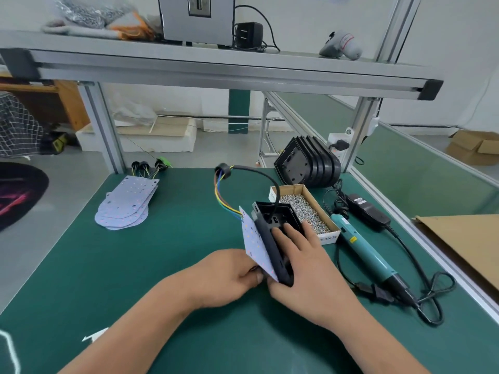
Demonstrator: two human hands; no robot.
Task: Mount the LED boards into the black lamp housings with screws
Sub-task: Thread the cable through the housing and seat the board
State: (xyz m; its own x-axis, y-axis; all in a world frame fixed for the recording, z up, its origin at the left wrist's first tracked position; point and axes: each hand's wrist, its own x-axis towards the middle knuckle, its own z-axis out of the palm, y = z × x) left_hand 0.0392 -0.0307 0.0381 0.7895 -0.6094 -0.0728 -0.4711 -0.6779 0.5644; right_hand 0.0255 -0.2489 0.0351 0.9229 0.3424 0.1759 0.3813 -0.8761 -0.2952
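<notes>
The right hand (299, 255) gripped the black housing (272, 230), tipped on edge above the middle of the green counter (162, 265), with its fingers laid over the rim. The left hand (232, 273) pinched the lower corner of the board (253, 238), which leaned against the housing's left side. The board's coloured wires (224, 195) arched up into a black cable (259, 171) that dropped into the housing, while a box (328, 236) of screws (305, 206) sat just behind it, a teal screwdriver (364, 247) lay to the right, more housings (307, 163) stood stacked at the back and more boards (127, 203) lay piled at the left.
</notes>
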